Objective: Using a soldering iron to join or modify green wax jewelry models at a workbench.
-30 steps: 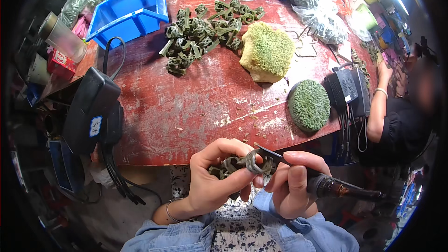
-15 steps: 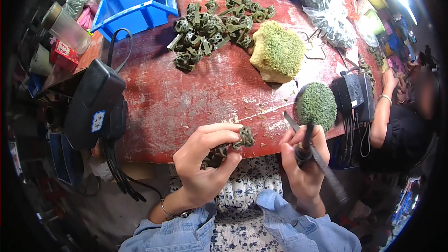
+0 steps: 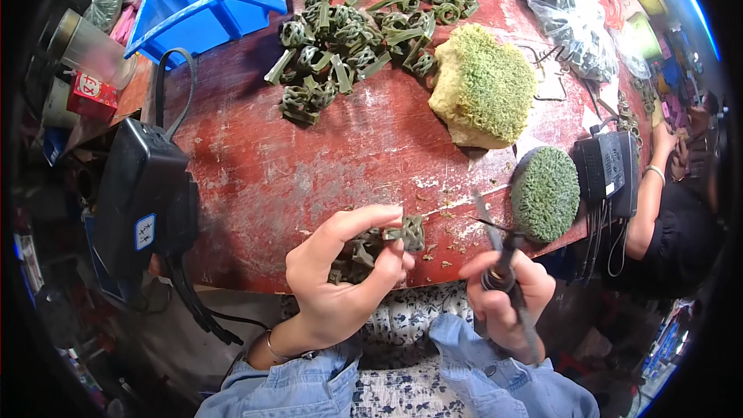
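My left hand pinches a dark green openwork ring between thumb and forefinger, just above the table's near edge. More green ring pieces are tucked in the palm. To its right, my right hand is closed round a black pen-like tool with a thin dark tip. A flat metal file is gripped in the same hand, its end pointing away from me. The two hands are apart. A pile of similar green rings with stems lies farther back.
A crumb-covered yellow-green sponge block and an oval green pad lie at right. Black corded boxes stand at the left and right edges. Behind are a blue bin and plastic bags. Another person's arm is at far right.
The view has shifted slightly. In my right hand the tool and file have tilted, and the thin tip now points left toward the ring. My left hand still holds the ring.
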`<control>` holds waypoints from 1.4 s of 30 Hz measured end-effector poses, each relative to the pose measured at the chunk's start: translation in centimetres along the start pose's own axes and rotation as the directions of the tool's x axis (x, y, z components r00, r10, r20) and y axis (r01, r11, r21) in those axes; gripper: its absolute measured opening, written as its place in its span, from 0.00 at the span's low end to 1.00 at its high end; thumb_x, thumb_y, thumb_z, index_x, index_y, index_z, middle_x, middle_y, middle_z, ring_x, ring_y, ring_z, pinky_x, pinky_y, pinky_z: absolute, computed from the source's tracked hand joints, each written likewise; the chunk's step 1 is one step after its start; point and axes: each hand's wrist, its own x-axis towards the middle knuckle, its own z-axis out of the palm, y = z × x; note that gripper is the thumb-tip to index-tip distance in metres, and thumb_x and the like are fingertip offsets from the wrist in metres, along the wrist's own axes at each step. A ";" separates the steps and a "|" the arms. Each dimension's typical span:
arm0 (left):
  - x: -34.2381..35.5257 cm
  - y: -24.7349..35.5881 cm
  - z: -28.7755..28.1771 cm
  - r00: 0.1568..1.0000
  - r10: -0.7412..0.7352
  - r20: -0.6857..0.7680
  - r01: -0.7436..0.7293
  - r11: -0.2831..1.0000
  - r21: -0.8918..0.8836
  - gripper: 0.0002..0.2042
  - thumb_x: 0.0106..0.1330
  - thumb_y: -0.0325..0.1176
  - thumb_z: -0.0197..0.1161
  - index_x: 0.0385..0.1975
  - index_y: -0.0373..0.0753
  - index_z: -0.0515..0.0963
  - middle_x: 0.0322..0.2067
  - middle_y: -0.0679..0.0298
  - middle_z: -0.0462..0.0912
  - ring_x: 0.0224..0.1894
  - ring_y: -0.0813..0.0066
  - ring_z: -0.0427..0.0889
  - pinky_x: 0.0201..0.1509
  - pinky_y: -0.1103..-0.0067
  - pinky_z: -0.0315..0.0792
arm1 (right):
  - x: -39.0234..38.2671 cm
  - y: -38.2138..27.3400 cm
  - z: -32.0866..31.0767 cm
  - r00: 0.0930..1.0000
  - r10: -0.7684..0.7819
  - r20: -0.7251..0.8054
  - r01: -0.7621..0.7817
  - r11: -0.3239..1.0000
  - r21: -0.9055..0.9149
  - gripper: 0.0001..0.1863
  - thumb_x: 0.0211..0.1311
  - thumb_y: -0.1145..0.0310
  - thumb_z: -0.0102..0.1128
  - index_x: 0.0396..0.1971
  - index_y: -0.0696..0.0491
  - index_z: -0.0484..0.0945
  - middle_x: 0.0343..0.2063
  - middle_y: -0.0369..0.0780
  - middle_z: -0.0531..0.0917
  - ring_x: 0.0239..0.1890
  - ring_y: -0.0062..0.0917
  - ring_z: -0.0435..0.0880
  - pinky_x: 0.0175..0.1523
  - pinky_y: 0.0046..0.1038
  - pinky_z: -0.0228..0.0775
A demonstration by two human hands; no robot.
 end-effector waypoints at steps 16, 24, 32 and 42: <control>1.2 0.6 -0.7 0.761 -0.493 0.423 0.641 0.463 -0.612 0.10 0.59 0.24 0.50 0.39 0.30 0.64 0.28 0.52 0.77 0.22 0.70 0.79 0.18 0.84 0.72 | 1.6 -2.3 0.6 0.976 0.134 -0.172 -0.045 0.897 0.440 0.11 0.58 0.73 0.49 0.38 0.64 0.68 0.18 0.47 0.78 0.14 0.18 0.72 0.20 0.18 0.66; 1.4 0.7 -0.4 0.742 -0.504 0.442 0.665 0.467 -0.583 0.13 0.60 0.25 0.52 0.44 0.30 0.65 0.28 0.56 0.76 0.25 0.73 0.78 0.21 0.84 0.73 | 2.4 -2.6 1.2 0.987 0.149 -0.051 -0.111 0.886 0.450 0.08 0.58 0.75 0.51 0.35 0.63 0.69 0.20 0.44 0.78 0.19 0.18 0.74 0.25 0.17 0.68; 1.3 0.8 -0.4 0.709 -0.505 0.491 0.704 0.473 -0.530 0.20 0.57 0.25 0.57 0.50 0.29 0.64 0.32 0.58 0.77 0.29 0.77 0.78 0.25 0.86 0.74 | 2.7 -2.5 1.9 0.978 0.181 -0.103 -0.123 0.901 0.416 0.06 0.56 0.76 0.53 0.32 0.63 0.71 0.19 0.44 0.78 0.18 0.18 0.75 0.25 0.17 0.68; 1.3 1.1 0.3 0.697 -0.542 0.470 0.710 0.428 -0.560 0.22 0.54 0.26 0.57 0.49 0.26 0.64 0.27 0.59 0.76 0.24 0.78 0.77 0.20 0.90 0.70 | 2.5 -1.8 2.4 0.978 0.106 -0.180 -0.035 0.931 0.363 0.10 0.56 0.69 0.54 0.32 0.61 0.69 0.16 0.43 0.77 0.14 0.17 0.71 0.18 0.14 0.61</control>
